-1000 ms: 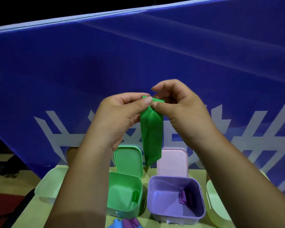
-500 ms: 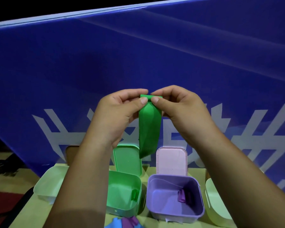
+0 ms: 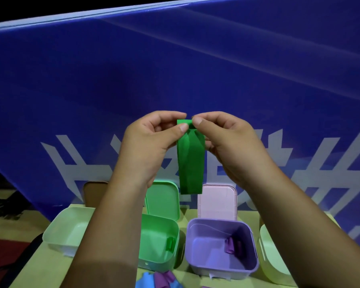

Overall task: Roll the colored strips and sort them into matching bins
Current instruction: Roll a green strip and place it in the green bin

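Observation:
A green strip hangs in the air above the bins. Its top end is folded over into a small roll. My left hand and my right hand each pinch that rolled top end between thumb and fingers. Below stands the open green bin with a small green roll against its right wall. To its right the purple bin holds a rolled purple strip.
A pale green bin stands at the left and a pale yellow bin at the right. Blue and purple strips lie at the near table edge. A blue banner rises behind the bins.
The hanging part of the green strip has grown shorter as its top end rolled up. Both hands stay pinched at the top and sit slightly lower in the view.

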